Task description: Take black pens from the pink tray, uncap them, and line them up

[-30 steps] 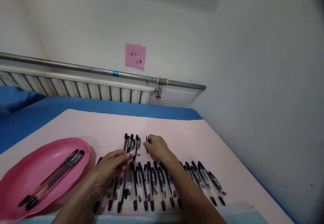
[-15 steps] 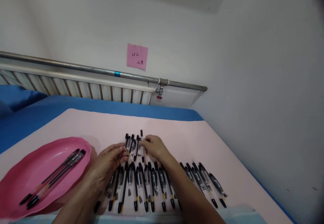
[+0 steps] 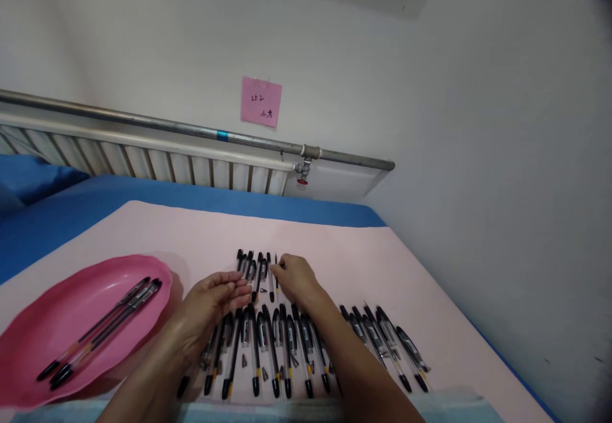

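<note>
Above the back row of disassembled pens, my left hand (image 3: 220, 295) hovers with fingers loosely stretched and apart, nothing visible in them. My right hand (image 3: 295, 278) is closed, thumb and forefinger pinched beside a thin pen refill (image 3: 276, 283) with a dark tip; what the pinch holds, if anything, is hidden. Left of it lies a clear pen barrel (image 3: 271, 279) with black ends. More pen parts are grouped between the hands, including a black pen cap (image 3: 264, 270) and a small metallic tip (image 3: 262, 290).
Nearer me runs a row of clear barrels (image 3: 272, 353), caps and small tips; another pen group (image 3: 382, 340) lies right of my forearm. At left, a pink oval tray (image 3: 95, 283) holds several assembled pens (image 3: 115, 327). A pink mat (image 3: 191, 232) covers the blue table; a radiator (image 3: 191, 171) stands behind.
The clear barrel between my hands has come down level with its neighbours. My right hand has shifted slightly right, to the refill. My left hand has moved slightly right.
</note>
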### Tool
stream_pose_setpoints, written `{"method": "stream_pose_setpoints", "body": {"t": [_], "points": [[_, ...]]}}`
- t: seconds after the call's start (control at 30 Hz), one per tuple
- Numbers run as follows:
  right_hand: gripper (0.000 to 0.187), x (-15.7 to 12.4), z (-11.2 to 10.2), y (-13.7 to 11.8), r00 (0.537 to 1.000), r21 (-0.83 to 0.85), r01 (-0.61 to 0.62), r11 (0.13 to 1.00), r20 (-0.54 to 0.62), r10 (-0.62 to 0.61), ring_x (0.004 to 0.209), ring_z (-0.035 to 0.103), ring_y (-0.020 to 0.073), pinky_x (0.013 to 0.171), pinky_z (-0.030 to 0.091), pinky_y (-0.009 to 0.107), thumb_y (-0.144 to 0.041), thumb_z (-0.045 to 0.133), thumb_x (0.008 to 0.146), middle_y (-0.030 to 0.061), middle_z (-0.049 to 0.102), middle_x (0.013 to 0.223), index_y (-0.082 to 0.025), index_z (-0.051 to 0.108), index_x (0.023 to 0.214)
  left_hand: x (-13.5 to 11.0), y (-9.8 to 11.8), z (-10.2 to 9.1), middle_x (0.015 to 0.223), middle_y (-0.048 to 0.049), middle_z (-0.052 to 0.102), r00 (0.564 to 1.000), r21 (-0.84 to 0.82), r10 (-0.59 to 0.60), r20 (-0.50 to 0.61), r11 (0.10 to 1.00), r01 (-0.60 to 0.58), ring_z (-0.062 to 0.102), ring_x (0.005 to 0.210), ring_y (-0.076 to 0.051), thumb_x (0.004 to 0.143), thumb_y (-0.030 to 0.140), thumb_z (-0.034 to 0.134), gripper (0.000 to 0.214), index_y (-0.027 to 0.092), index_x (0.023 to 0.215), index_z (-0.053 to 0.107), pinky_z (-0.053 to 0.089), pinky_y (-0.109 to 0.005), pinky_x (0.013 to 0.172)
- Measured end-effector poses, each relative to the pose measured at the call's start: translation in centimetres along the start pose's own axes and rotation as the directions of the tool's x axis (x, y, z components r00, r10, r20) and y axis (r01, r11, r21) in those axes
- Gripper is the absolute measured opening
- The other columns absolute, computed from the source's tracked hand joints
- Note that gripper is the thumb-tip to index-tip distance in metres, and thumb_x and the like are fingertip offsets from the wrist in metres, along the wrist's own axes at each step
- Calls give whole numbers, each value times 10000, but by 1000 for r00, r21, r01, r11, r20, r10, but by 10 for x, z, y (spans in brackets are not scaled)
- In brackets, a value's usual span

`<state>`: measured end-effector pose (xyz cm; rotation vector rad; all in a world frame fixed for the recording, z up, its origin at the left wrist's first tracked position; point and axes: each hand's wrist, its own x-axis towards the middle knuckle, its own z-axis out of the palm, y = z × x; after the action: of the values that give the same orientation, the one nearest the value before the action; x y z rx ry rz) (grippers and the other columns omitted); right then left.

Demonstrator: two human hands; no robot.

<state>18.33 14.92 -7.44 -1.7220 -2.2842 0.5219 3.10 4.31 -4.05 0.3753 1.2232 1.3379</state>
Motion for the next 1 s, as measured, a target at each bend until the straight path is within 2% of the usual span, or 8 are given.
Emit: {"method": "stream_pose_setpoints", "body": {"t": [0.2, 0.47, 0.6, 0.73, 0.8, 0.87, 0.93, 1.0], "points": [[198, -4, -3, 6, 1000, -53, -17, 998, -22, 16, 756, 592, 196, 597, 343, 257, -265, 505, 747, 99, 678, 829, -169, 667, 808, 0, -1, -3, 809, -162, 686, 1000, 10, -1, 7, 1000, 1, 678, 736, -190, 756, -19, 507, 153, 66, 854, 587, 567, -267, 684], [185, -8, 1, -2, 1000, 2, 29, 1000, -8, -29, 755, 600, 177, 626, 364, 240, -190, 514, 720, 77, 688, 828, -178, 678, 804, 1, 1, -4, 842, -174, 684, 1000, -10, -8, 19, 1000, 9, 677, 766, -202, 769, -8, 495, 151, 61, 868, 586, 564, -275, 697], [185, -8, -7, -3, 999, 63, 38, 997, -25, -36, 746, 596, 161, 642, 379, 230, -178, 513, 725, 58, 686, 809, -179, 676, 811, 1, 1, -4, 940, -196, 667, 998, -92, -34, 44, 995, 38, 659, 870, -240, 808, 88, 503, 119, 52, 885, 587, 548, -317, 772], [202, -16, -23, -16, 996, 150, 67, 986, -72, -57, 753, 592, 135, 676, 398, 216, -177, 475, 771, 42, 680, 816, -173, 666, 837, 3, 2, -4, 1046, -225, 631, 990, -180, -113, 83, 976, 127, 628, 954, -273, 841, 236, 491, 241, 41, 958, 572, 528, -357, 819], [188, -24, -29, -27, 985, 289, 169, 942, -84, -150, 768, 591, 116, 700, 405, 198, -168, 486, 775, 19, 678, 822, -177, 658, 849, 3, 3, -4, 1051, -227, 628, 983, -207, -139, 124, 965, 162, 626, 958, -275, 839, 288, 495, 296, 40, 985, 564, 519, -366, 829], [175, -34, -32, -39, 948, 414, 314, 855, -81, -309, 767, 589, 106, 703, 412, 192, -163, 503, 774, 4, 668, 816, -182, 655, 857, 3, 2, -5, 1009, -209, 644, 977, -226, -140, 162, 958, 175, 636, 928, -261, 842, 306, 489, 298, 49, 970, 568, 515, -365, 827], [186, -44, -30, -48, 882, 399, 454, 797, -75, -465, 780, 580, 107, 714, 411, 204, -167, 506, 785, 2, 651, 841, -199, 655, 891, 2, 2, -6, 960, -182, 659, 973, -241, -114, 200, 957, 162, 644, 892, -242, 852, 301, 470, 274, 63, 937, 576, 516, -360, 814], [197, -50, -27, -54, 820, 289, 559, 777, -55, -570, 811, 566, 119, 733, 406, 226, -171, 505, 794, 13, 631, 878, -209, 647, 926, 1, 2, -7, 936, -162, 665, 970, -246, -88, 227, 958, 145, 645, 873, -226, 861, 288, 456, 255, 74, 920, 582, 521, -348, 791]]}}
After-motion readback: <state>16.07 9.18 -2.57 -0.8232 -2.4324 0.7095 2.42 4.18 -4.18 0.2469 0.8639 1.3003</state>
